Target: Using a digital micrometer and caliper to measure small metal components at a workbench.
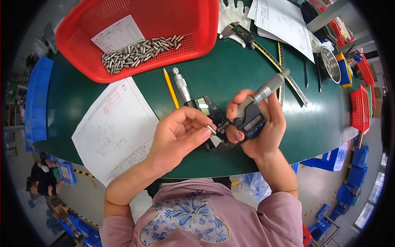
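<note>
Between the thumb and fingertips of my left hand (177,136) is a small metal pin (211,129). My right hand (265,127) is wrapped round a digital micrometer (252,119) with a grey body, a small display and a silver thimble pointing up to the right. The pin is close to the micrometer's measuring jaws; whether they touch I cannot tell. Behind my hands lies a second digital micrometer (183,88), partly hidden by my left fingers. Many similar metal pins (138,53) lie heaped in a red plastic basket (201,24) at the back left.
A yellow pencil (170,87) and a drawing sheet (111,123) lie on the green table (317,131) at left. Toward the back right are a digital caliper (267,53), a white glove (234,16), stacked papers (284,20) and a metal bowl (330,64). A person crouches at far left.
</note>
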`<action>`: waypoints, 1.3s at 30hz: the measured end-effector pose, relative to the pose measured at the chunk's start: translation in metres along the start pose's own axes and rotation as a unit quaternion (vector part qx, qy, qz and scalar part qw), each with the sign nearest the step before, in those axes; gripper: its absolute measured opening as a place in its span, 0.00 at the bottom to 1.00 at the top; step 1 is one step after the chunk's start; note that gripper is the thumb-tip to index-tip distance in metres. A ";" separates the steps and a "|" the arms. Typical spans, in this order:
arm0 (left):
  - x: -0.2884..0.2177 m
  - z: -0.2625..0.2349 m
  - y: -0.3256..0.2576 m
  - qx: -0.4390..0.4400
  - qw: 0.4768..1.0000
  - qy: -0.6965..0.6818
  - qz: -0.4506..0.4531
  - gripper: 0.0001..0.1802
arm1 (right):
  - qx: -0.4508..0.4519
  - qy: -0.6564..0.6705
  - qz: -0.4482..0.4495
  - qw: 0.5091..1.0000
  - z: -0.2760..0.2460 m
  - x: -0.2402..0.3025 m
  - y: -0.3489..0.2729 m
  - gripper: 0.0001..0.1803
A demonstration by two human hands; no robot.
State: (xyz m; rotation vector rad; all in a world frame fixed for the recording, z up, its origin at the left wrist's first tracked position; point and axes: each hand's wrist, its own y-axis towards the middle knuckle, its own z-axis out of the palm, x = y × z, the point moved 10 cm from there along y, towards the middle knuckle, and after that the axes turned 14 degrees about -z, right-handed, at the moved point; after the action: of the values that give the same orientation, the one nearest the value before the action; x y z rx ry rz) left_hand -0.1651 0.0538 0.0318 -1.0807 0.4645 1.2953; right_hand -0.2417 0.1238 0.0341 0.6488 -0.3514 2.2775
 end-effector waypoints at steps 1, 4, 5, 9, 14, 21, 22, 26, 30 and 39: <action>0.001 0.000 0.000 -0.002 1.000 0.003 0.000 0.09 | 0.000 -0.016 -0.004 1.000 0.000 0.001 0.000 0.33; 0.004 0.000 0.000 -0.003 1.000 0.011 -0.003 0.09 | 0.006 -0.029 -0.008 1.000 0.001 0.002 -0.002 0.32; 0.005 0.000 -0.001 -0.004 1.000 0.017 -0.006 0.09 | 0.013 -0.024 -0.006 1.000 0.002 0.001 -0.002 0.32; 0.007 0.002 -0.001 -0.010 1.000 0.023 -0.011 0.09 | 0.016 -0.028 -0.003 0.999 0.002 0.001 -0.003 0.33; 0.009 0.002 0.001 -0.010 1.000 0.016 -0.019 0.09 | -0.009 0.030 0.023 0.999 -0.001 -0.004 -0.003 0.36; 0.007 -0.002 -0.002 -0.018 1.000 0.007 -0.020 0.08 | 0.003 -0.034 0.029 0.999 0.000 -0.005 -0.002 0.35; 0.007 0.000 -0.001 -0.014 1.000 0.007 -0.022 0.08 | 0.010 -0.041 0.026 0.999 0.001 -0.004 -0.002 0.35; 0.010 -0.003 -0.002 -0.029 0.999 0.024 -0.030 0.08 | 0.002 -0.061 0.024 0.998 -0.001 -0.006 -0.001 0.36; 0.010 -0.001 -0.002 -0.023 0.999 0.025 -0.028 0.08 | -0.022 -0.056 0.026 0.998 -0.004 -0.006 -0.002 0.36; 0.015 -0.001 -0.002 -0.022 0.999 0.022 -0.037 0.08 | -0.020 -0.038 0.048 0.998 -0.004 -0.010 -0.001 0.35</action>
State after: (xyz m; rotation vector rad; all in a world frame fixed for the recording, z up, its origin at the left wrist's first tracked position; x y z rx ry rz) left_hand -0.1588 0.0608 0.0205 -1.1550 0.4268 1.2237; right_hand -0.2364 0.1210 0.0252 0.7128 -0.4726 2.3350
